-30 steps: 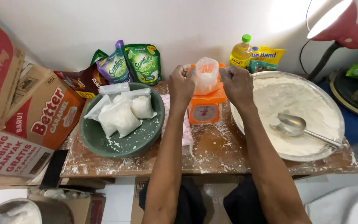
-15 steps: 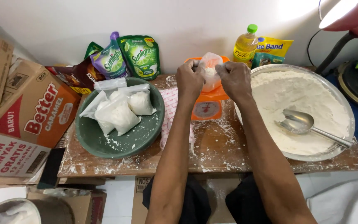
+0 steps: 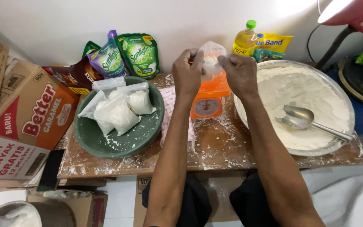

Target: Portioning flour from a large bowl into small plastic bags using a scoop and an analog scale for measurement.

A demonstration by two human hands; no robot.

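Note:
My left hand and my right hand both pinch the top of a small clear plastic bag with white flour in it. The bag hangs just above an orange kitchen scale at the back of a flour-dusted wooden table. To the right sits a wide metal basin full of white flour, with a metal spoon lying in it. On the left, a green bowl holds several filled flour bags.
Soap pouches, a brown pouch, an oil bottle and a yellow packet line the wall. Cardboard boxes stand at left, a red lamp at right. A pink patterned packet lies beside the scale.
My hands came together at the bag's mouth and lifted the bag slightly off the scale. The bag's top is now gathered between both hands.

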